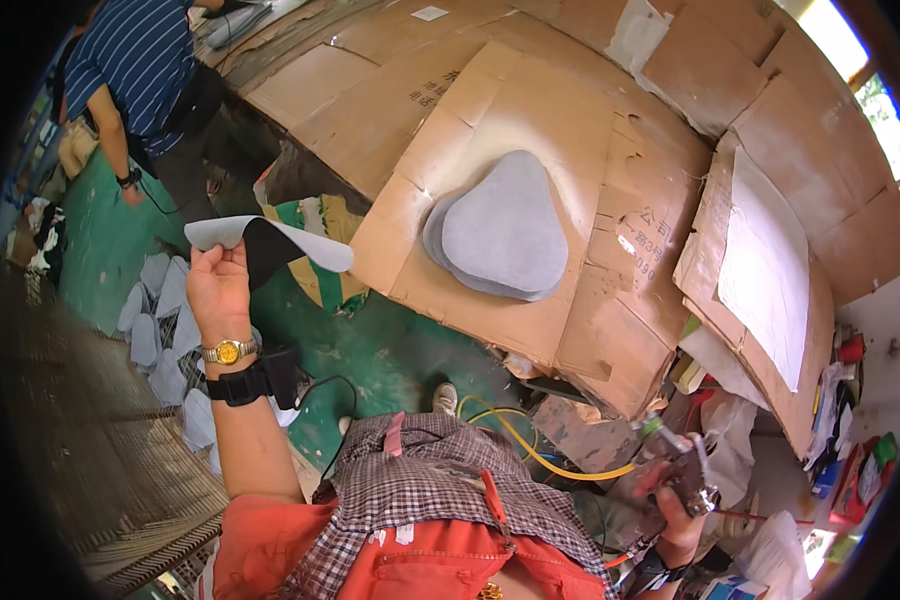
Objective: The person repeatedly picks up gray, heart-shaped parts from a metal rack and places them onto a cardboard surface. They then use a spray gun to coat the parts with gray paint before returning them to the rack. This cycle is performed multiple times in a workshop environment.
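My left hand (218,295) is raised at the left, its fingers pinching the edge of a thin sheet piece (305,243), grey on one side and black on the other. The piece bends and droops to the right, apart from the table. Low at the right, my right hand (678,522) is wrapped round a metal spray gun (682,455) with a clear cup; part of the grip is hidden. A stack of rounded, three-cornered grey pieces (505,230) lies on the cardboard (400,230) covering the table, with pale overspray around it.
Several grey pieces (173,300) lie on a wire rack (80,420) at my left. Someone in a striped shirt (135,65) stands beyond it. A yellow hose (560,472) loops before me. White sheeting (770,265) covers a raised cardboard flap at the right, near plastic bags (770,555).
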Demonstrator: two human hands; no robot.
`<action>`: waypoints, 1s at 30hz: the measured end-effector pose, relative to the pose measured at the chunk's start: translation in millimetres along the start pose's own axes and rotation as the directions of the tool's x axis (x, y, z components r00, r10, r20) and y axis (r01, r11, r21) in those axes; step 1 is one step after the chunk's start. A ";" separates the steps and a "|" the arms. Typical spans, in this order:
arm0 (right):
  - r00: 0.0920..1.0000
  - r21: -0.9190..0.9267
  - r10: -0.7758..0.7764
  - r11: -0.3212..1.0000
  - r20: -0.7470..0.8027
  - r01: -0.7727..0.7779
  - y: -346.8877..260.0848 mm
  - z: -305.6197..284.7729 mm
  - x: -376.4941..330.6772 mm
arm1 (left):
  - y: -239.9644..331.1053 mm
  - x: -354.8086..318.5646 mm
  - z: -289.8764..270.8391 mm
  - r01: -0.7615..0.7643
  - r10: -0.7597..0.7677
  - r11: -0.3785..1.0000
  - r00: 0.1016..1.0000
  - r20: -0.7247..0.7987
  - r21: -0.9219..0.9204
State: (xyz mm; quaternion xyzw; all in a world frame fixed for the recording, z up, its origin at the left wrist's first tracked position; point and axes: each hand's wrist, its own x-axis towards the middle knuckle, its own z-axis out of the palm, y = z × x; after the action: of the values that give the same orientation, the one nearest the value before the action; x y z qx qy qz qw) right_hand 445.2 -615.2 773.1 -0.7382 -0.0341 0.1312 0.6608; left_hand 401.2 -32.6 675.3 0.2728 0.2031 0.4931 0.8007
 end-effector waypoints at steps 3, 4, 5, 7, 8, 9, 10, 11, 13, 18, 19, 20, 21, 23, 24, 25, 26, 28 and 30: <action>0.977 -0.126 0.053 0.989 -0.206 -0.080 -3.3 -8.0 -1.6 | 16.8 -10.5 -20.4 -0.026 0.026 1.000 0.998 -0.054 0.010; 0.979 -0.118 0.063 0.989 -0.194 -0.087 -6.0 -4.7 -1.0 | 24.5 -14.0 -28.0 -0.037 0.038 0.999 0.996 -0.081 0.018; 0.981 -0.112 0.073 0.989 -0.178 -0.094 -9.0 0.0 0.7 | 30.5 -13.9 -46.0 -0.045 0.046 0.999 0.996 -0.072 0.017; 0.997 -0.098 0.053 0.993 -0.053 -0.059 -9.8 18.8 4.5 | 51.2 -31.7 -85.5 -0.054 0.051 0.998 0.995 -0.080 -0.030; 0.997 -0.076 0.076 0.994 0.013 -0.075 -7.0 31.0 8.4 | 61.5 -41.9 -107.7 -0.067 0.062 0.997 0.994 -0.095 -0.049; 0.991 -0.053 0.100 0.994 0.093 -0.095 -2.1 45.8 10.8 | 69.0 -55.7 -132.2 -0.083 0.081 0.986 0.997 -0.015 -0.143; 0.977 -0.032 0.121 0.993 0.173 -0.117 3.1 64.3 13.8 | 70.9 -69.6 -148.4 -0.104 0.090 0.987 0.989 -0.118 -0.122; 0.932 -0.053 0.126 0.992 0.340 -0.115 1.7 90.3 34.2 | 64.0 -73.5 -164.1 -0.090 0.071 0.986 0.988 -0.136 -0.139; 0.877 -0.036 0.168 0.985 0.451 -0.170 9.8 150.0 28.5 | 74.8 -103.9 -180.3 -0.113 0.053 0.979 0.945 -0.323 -0.169; 0.544 -0.297 0.378 0.926 0.749 -0.234 47.5 267.2 37.9 | 86.5 -147.8 -298.4 -0.218 0.055 0.949 0.826 -0.562 -0.227; 0.505 -0.320 0.391 0.920 0.770 -0.224 51.1 288.7 28.6 | 94.4 -146.9 -320.2 -0.216 0.029 0.946 0.800 -0.600 -0.242; 0.461 -0.342 0.401 0.916 0.792 -0.210 58.8 310.1 23.4 | 100.4 -146.9 -347.2 -0.222 0.008 0.940 0.772 -0.636 -0.258; 0.419 -0.361 0.410 0.912 0.810 -0.194 67.0 331.8 13.5 | 107.7 -148.0 -383.5 -0.245 0.008 0.932 0.752 -0.659 -0.268; 0.387 -0.427 0.456 0.889 0.801 -0.165 72.7 370.0 -7.2 | 117.0 -150.1 -456.2 -0.288 0.000 0.913 0.708 -0.706 -0.288; 0.367 -0.455 0.476 0.878 0.799 -0.150 80.5 389.0 -12.4 | 122.4 -152.4 -494.7 -0.315 0.032 0.919 0.659 -0.751 -0.237; 0.338 -0.508 0.519 0.852 0.785 -0.126 87.6 404.6 -17.7 | 129.8 -152.0 -532.8 -0.324 0.044 0.924 0.616 -0.786 -0.202; 0.308 -0.572 0.572 0.814 0.760 -0.102 93.6 420.4 -21.5 | 136.8 -153.4 -562.7 -0.332 0.051 0.928 0.569 -0.821 -0.172; 0.264 -0.684 0.673 0.727 0.690 -0.066 106.2 446.9 -29.3 | 163.9 -152.8 -592.7 -0.382 0.122 0.922 0.452 -0.884 -0.068; 0.224 -0.702 0.685 0.712 0.694 -0.003 116.7 471.8 -40.2 | 177.2 -177.5 -651.8 -0.533 0.138 0.832 0.464 -0.875 -0.151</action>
State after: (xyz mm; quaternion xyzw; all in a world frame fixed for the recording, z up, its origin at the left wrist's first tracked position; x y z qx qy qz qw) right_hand 279.5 -182.7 620.7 -0.6627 -0.2688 0.6670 0.2092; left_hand -183.0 26.4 297.2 -0.1334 0.3931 0.7434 0.5245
